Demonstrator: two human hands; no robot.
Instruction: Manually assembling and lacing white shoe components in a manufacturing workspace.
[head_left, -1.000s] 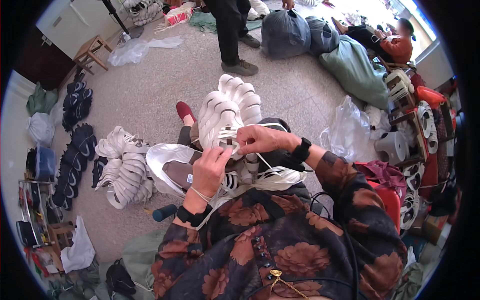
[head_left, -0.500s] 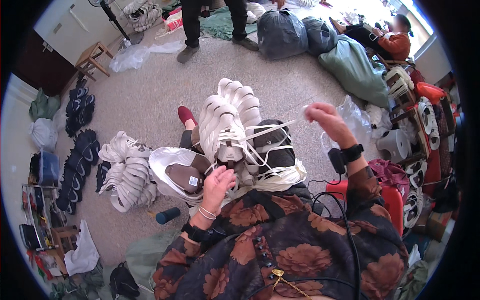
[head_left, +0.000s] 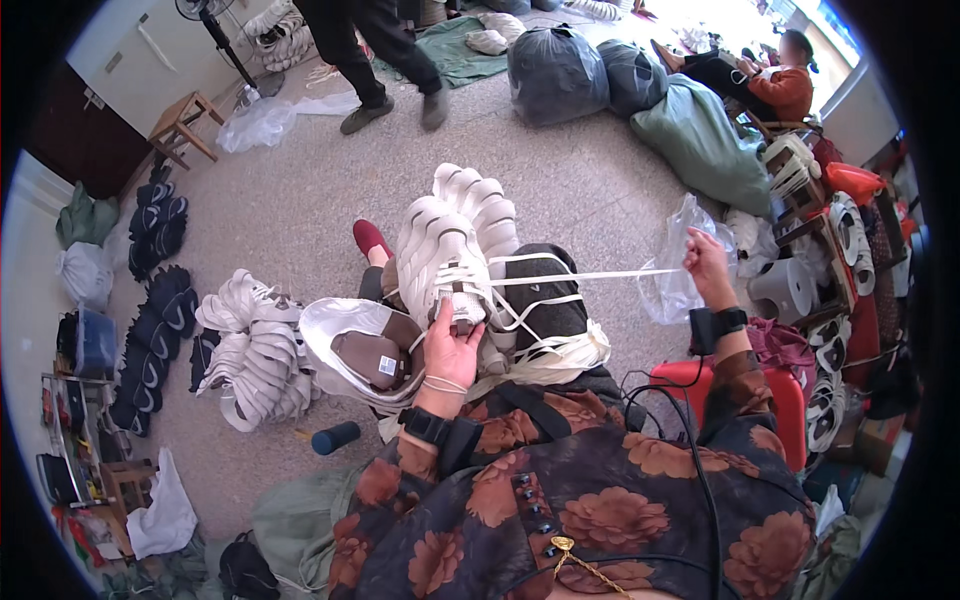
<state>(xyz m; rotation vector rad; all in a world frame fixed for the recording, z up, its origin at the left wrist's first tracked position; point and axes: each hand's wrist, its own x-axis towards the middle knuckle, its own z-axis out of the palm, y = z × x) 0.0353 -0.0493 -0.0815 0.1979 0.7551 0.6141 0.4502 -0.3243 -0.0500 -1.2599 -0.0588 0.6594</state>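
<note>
White ribbed shoe uppers (head_left: 437, 240) lie nested in a row across my lap. My left hand (head_left: 452, 355) grips the nearest one by its tongue end, thumb and fingers on either side. Away to the right, my right hand (head_left: 706, 265) pinches a white shoelace (head_left: 590, 275), which runs taut and nearly level from the eyelets. Looser loops of lace hang over my dark trouser leg (head_left: 540, 310). A bundle of spare white laces (head_left: 565, 352) rests on my lap. Beside my left hand, another white upper shows its brown lining (head_left: 372, 350).
More white uppers (head_left: 255, 345) are piled at left, with dark uppers (head_left: 158, 330) in rows beyond. A blue-capped cylinder (head_left: 335, 437) lies on the floor. Large sacks (head_left: 700, 130) stand at the far right, near a seated person (head_left: 785, 90). Another person's legs (head_left: 375, 60) are ahead.
My right hand has moved right and slightly down, drawing the lace straight. My left hand has risen onto the upper's tongue end and grips it. The standing person's legs have shifted.
</note>
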